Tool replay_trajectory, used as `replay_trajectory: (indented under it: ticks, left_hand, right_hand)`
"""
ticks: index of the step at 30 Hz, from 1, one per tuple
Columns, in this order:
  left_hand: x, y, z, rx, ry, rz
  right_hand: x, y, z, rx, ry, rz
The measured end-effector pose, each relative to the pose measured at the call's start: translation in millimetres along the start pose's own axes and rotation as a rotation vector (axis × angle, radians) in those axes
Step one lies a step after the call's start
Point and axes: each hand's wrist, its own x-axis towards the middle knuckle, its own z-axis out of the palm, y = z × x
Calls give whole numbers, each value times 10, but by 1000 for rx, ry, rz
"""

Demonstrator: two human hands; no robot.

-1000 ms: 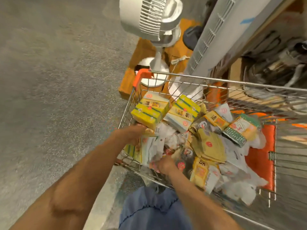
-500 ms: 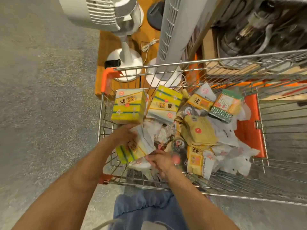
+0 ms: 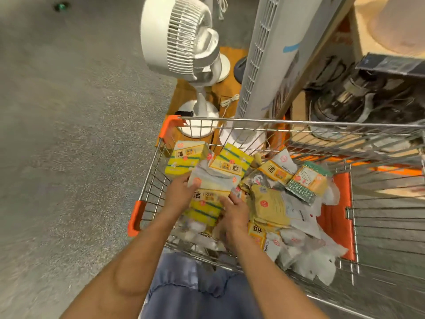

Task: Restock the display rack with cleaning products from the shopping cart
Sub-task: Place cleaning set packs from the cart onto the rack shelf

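Grey speckled flooring surrounds a wire shopping cart [image 3: 276,122] parked against a pedestal fan [image 3: 181,40], a tower fan [image 3: 264,54] and shelving. Inside the cart lies a loose heap of yellow sponge packs and white pouches. The left hand [image 3: 178,194] and the right hand [image 3: 234,209] are both clamped on 1 long yellow sponge pack [image 3: 207,201] near the cart's left wall, 1 hand at each side edge, the pack resting above the pile. It looks light and squashy under slick plastic wrap, so it probably bends if pinched at an end; gripping both long edges near the middle seems safest.
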Motion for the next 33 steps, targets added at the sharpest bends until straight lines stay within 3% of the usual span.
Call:
replay_trajectory:
  ticks: [8, 13, 22, 33]
  left_hand:
    - [-812, 532, -321, -270, 428, 8]
    - [-1797, 467, -676, -334, 815, -54]
    - [-3863, -471, -690, -536, 1391, -393]
    - [-5798, -1218, 311, -589, 1845, -870]
  right_hand:
    - [-640, -1282, -161, -428, -304, -469]
    - [-1391, -1371, 75, -557, -604, -713]
    - [-2980, -315, 353, -814, -1248, -829]
    - [-4367, 1370, -344, -1074, -1797, -786]
